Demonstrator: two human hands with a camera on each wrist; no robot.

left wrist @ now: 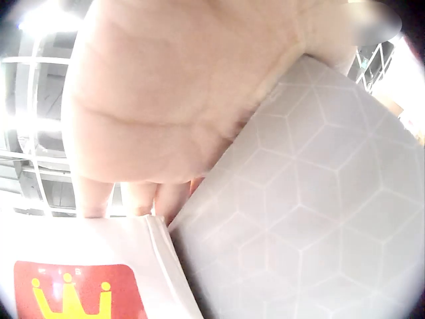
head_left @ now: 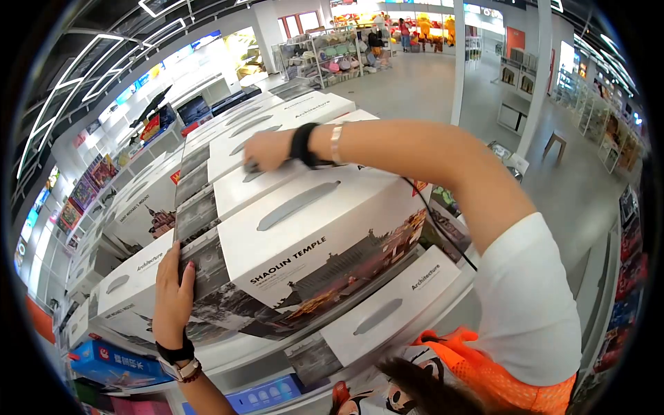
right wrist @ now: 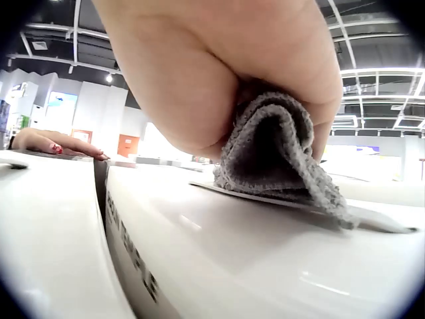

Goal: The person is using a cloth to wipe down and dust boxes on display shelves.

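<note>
In the head view my right hand (head_left: 270, 150) reaches over a row of white boxes and grips a folded grey cloth (right wrist: 272, 149). The cloth rests over the handle strip on top of a white box (right wrist: 179, 226) with temple lettering. My left hand (head_left: 173, 294) lies with straight fingers along the side of the front SHAOLIN TEMPLE box (head_left: 252, 242). Close up, its palm is against a grey panel (left wrist: 312, 186) with a cube pattern, and its fingertips reach a white box (left wrist: 80, 236) with a red crown logo.
More white Architecture boxes stand left (head_left: 145, 266) and on a lower level (head_left: 394, 318). Blue boxes (head_left: 117, 363) sit lower at the left. A dark cable (head_left: 443, 232) hangs from the right wrist. A white post (head_left: 458, 62) and a stool (head_left: 554, 144) stand beyond.
</note>
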